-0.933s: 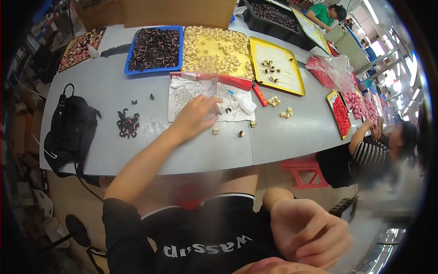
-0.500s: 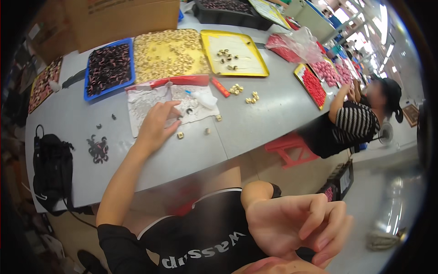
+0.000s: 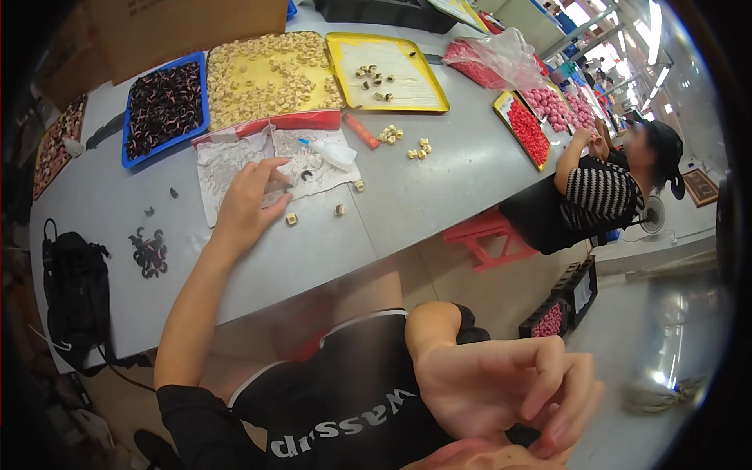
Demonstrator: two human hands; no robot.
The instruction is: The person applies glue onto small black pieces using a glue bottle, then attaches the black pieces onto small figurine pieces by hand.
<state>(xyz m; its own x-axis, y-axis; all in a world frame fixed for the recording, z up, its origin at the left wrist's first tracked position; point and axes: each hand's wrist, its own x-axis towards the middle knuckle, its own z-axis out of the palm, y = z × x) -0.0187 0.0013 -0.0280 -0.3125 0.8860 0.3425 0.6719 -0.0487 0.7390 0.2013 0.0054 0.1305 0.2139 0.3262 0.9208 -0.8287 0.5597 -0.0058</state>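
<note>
My left hand rests on the table edge of a stained white sheet, thumb and fingers apart. Close to its fingertips lie a small dark curved piece and a white squeeze bottle with a blue tip. Just right of the thumb are two small cream-and-dark pieces, one at the thumb and another farther right. Raised near the camera at the lower right, my right hand has loosely curled, separated fingers; no object shows in its palm. Its thumb is not clearly visible.
Behind the sheet stand a blue tray of dark curved pieces, a yellow tray of cream pieces and another yellow-rimmed tray. A black bag lies at left. A person sits at right on a pink stool.
The whole view has shifted, so the table items appear farther left and slightly higher. Both hands keep nearly the same pose, and the nearby pieces stay in place.
</note>
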